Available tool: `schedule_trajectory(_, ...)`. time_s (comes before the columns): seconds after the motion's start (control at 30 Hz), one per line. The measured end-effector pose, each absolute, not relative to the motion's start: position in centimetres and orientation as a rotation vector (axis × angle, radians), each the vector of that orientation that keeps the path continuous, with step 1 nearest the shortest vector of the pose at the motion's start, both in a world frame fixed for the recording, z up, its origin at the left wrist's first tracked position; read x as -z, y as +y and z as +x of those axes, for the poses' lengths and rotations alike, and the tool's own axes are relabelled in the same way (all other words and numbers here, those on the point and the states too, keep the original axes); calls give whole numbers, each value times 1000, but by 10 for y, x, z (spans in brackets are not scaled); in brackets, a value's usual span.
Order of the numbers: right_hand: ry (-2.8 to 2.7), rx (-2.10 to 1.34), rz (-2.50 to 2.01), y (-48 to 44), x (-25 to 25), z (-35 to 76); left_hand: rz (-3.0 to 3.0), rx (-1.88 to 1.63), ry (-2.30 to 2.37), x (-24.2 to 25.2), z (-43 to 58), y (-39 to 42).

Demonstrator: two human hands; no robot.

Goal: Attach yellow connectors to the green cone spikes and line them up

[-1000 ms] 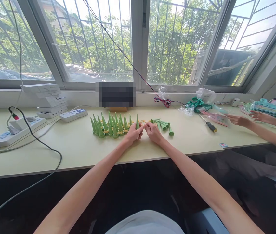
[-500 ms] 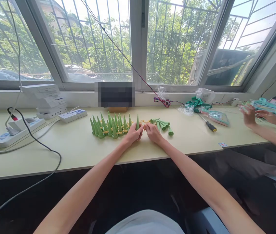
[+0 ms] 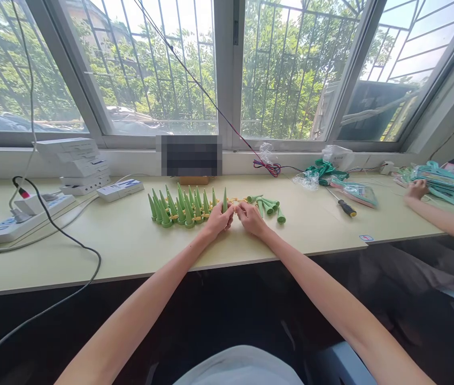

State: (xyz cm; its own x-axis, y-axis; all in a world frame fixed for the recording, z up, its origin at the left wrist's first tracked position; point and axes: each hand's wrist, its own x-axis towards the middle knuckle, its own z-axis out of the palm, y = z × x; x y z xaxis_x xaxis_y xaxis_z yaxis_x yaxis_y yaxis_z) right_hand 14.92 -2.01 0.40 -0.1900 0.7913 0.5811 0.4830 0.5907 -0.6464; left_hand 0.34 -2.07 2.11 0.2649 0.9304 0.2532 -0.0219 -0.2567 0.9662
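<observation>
Cone (image 3: 225,199) stands upright, mid-surface, just right of the cone cluster (image 3: 178,207). Left hand (image 3: 217,220) grip is pinched closed on the cone's lower part. Right hand (image 3: 251,219) grip is curled closed, fingertips meeting the left's at the cone base; can't tell if it holds anything. Both hands rest on the surface (image 3: 130,240), pale yellow-green, long, running under the window (image 3: 150,69).

Cluster cones are upright, green, packed close, with small yellow bits among them. Loose cones (image 3: 270,205) lie on their sides just beyond the right hand. Screwdriver (image 3: 344,206) lies further right. Far right, a co-worker's hand (image 3: 416,188) is at teal bags (image 3: 439,179).

Left side: power strip (image 3: 18,220), black cable (image 3: 90,255) trailing off the edge, box stack (image 3: 76,160) at the sill. Barred glass, trees outside, bright daylight.
</observation>
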Motion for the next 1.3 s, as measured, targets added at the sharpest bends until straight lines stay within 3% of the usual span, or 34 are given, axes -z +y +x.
schedule_trajectory(1.3, -1880, -418, -1000, -19, -3, 151, 1649, -1188, 893, -21, 3, -20)
